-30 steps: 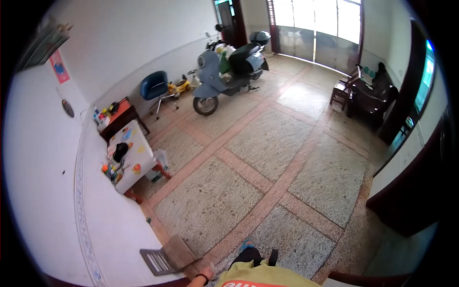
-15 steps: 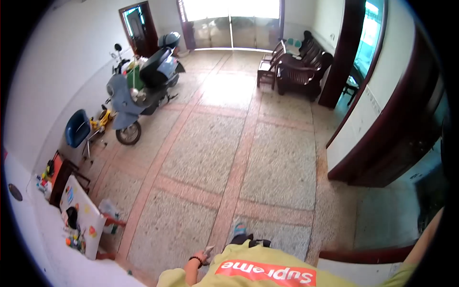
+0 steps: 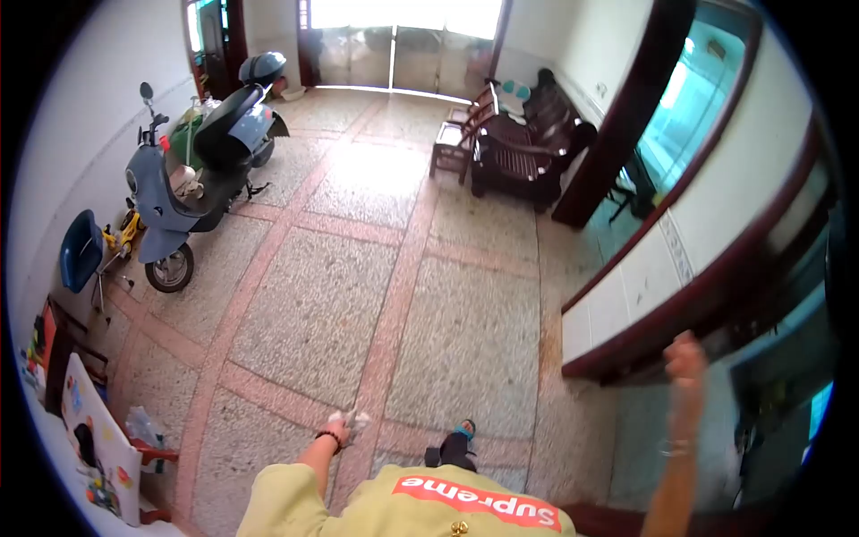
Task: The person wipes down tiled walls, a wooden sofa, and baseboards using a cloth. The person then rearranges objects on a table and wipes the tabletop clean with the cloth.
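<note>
Now that the right hand (image 3: 685,358) has swung into view, its grip too blurred to tell, the left hand (image 3: 338,423) apparently does the carrying, pinching a small pale item (image 3: 360,418) above the floor (image 3: 465,322).

We are finding room for our left hand (image 3: 342,422) over the floor (image 3: 313,277) ahead, between the scooter (image 3: 219,143) on the left and the wooden bench (image 3: 523,159) on the right, while the dark-trimmed wall (image 3: 637,285) is standing before our right hand (image 3: 686,358) and the counter (image 3: 114,428) is blocking the near left.
</note>
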Tool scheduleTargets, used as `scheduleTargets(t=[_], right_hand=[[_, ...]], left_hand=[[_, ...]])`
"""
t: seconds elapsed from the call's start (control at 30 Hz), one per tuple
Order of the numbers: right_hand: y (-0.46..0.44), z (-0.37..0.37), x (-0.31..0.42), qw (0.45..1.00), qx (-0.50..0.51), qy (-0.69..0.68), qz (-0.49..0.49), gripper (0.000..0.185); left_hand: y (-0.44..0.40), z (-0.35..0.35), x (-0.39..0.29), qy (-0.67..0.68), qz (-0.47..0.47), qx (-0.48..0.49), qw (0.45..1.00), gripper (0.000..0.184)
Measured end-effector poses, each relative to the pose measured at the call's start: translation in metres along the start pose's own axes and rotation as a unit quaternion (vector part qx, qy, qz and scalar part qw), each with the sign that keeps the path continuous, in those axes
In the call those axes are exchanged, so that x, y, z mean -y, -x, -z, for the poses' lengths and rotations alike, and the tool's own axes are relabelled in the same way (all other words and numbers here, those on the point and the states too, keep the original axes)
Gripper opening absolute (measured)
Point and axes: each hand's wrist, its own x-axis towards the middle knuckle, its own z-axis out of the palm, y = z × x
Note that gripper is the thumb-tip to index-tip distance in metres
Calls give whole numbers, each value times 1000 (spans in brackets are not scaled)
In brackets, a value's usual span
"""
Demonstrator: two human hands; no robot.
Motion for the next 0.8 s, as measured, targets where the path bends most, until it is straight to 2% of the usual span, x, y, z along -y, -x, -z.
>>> scheduleTargets(t=[0.03, 0.07, 0.1, 0.13, 0.17, 0.2, 0.23, 0.27, 0.3, 0.37, 0.43, 0.5, 0.53, 0.57, 0.63, 0.7, 0.8], right_hand=[[12, 13, -69, 971, -42, 214, -100, 41], [47, 56, -188, 985, -2, 93, -142, 30], [68, 62, -251, 933, -75, 13, -352, 23], [88, 63, -312, 886, -127, -83, -439, 18], [146, 86, -425, 970, 50, 154, -179, 13], [118, 56, -377, 835, -76, -92, -537, 16], [110, 37, -367, 834, -24, -17, -551, 18], [99, 25, -368, 827, 29, 55, -559, 22], [81, 12, -375, 827, 16, 40, -560, 22], [57, -16, -385, 778, 130, -5, -615, 26], [41, -44, -428, 798, 294, 67, -522, 27], [-13, -74, -423, 826, 454, 155, -296, 30], [-27, -95, -436, 813, 488, 188, -255, 33], [-37, -115, -451, 852, 456, 155, -205, 34], [-79, -143, -437, 860, 437, 137, -226, 32], [-117, -159, -423, 837, 419, 19, -351, 30], [-148, -175, -426, 836, 369, -44, -403, 28]], left_hand=[[0, 4, -12, -3, 2, 1, 1000, 33], [-1, 8, -22, 8, 9, -7, 1000, 33], [0, 10, -32, 28, 23, 0, 999, 32], [3, 12, -46, 44, 31, 12, 998, 32], [4, 10, -55, 122, 47, 3, 991, 31], [-13, -11, -45, 117, 36, -16, 992, 31], [-26, -27, -33, 66, 55, 19, 996, 40], [-17, -16, -50, 36, 74, 34, 996, 42], [-12, -11, -62, 63, 69, 32, 995, 41], [-44, -60, -28, 51, 139, -12, 989, 36], [-51, -64, -27, 60, 173, -12, 983, 36], [-66, -56, -32, 63, 183, -17, 981, 35], [-79, -55, -33, 62, 183, -19, 981, 35], [-92, -50, -35, 58, 177, -20, 982, 35], [-122, -40, -37, 50, 158, -21, 986, 35], [-153, -30, -33, 47, 133, -21, 990, 35], [-209, -15, -20, 51, 73, -22, 996, 35]])
